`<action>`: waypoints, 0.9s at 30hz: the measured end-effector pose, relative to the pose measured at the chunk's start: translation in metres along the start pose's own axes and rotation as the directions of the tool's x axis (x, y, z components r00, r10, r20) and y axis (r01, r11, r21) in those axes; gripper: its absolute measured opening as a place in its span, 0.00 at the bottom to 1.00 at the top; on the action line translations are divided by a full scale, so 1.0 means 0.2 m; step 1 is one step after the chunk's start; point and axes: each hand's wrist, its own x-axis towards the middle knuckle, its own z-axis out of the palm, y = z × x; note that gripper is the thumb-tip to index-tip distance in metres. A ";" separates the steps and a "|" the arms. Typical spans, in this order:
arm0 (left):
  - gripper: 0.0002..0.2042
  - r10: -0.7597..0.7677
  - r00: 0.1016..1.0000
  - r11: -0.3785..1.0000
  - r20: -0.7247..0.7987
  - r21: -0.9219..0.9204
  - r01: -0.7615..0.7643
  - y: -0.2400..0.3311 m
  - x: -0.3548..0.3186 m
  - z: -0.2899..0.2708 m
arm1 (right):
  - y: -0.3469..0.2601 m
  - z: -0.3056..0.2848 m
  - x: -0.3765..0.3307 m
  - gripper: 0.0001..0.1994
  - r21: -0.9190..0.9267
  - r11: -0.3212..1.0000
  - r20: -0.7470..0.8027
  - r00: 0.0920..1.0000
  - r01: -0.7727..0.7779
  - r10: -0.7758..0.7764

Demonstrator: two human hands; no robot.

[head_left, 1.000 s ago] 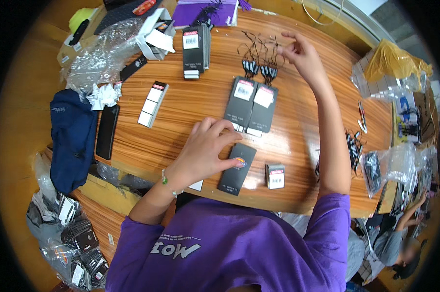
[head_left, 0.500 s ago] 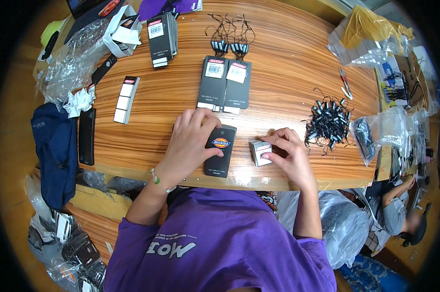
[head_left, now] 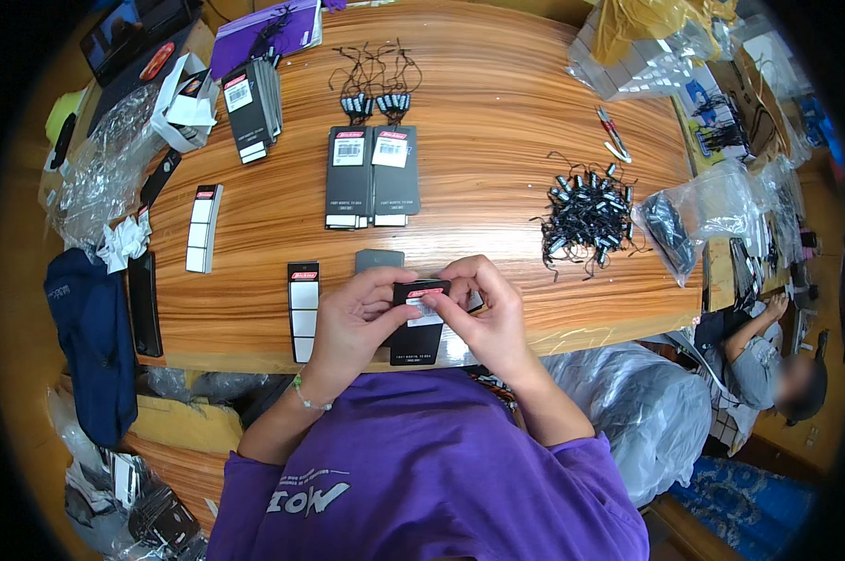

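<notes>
My left hand (head_left: 352,323) grips the left side of a dark grey hang tag (head_left: 413,348) in front of me, near the table's front edge. A white barcode sticker (head_left: 423,311) sits on the tag's upper part, below a red band. My right hand (head_left: 490,323) is closed on the tag's upper right, its thumb on the sticker. Behind the right fingers a sliver of the small label stack (head_left: 476,301) shows. Another dark hang tag (head_left: 379,261) lies partly hidden beyond my left hand. To its left is a long tag with white panels (head_left: 304,309).
Two stacks of stickered hang tags (head_left: 349,178) lie farther back, with bundled black strings (head_left: 378,105) above them. A heap of black strings (head_left: 589,217) and red-handled snips (head_left: 613,133) are at the right. More tags (head_left: 251,112) stand back left. A co-worker (head_left: 757,360) sits far right.
The dark tag has come up off the table into both hands, its stickered side now showing. My right hand has left the label stack and moved left onto the tag. The view has shifted.
</notes>
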 end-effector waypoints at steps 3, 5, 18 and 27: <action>0.15 0.011 1.000 1.000 -0.020 -0.002 -0.011 -0.01 0.01 0.00 | 0.02 -0.07 0.01 0.06 0.040 0.998 -0.121 0.992 0.042 -0.037; 0.14 0.025 0.998 1.000 -0.061 0.013 -0.024 -0.02 0.01 -0.02 | 0.05 -0.20 0.05 0.05 -0.151 0.985 -0.234 0.965 0.083 -0.118; 0.14 -0.030 0.997 0.999 0.068 0.030 0.028 0.02 0.07 0.02 | 0.15 -0.64 0.09 0.05 -0.776 0.628 -0.137 0.956 0.058 -0.258; 0.05 0.082 0.973 0.943 0.214 0.299 -0.145 0.13 0.14 0.07 | -0.11 -0.60 0.06 0.06 -0.681 0.730 -0.229 0.928 0.062 -0.293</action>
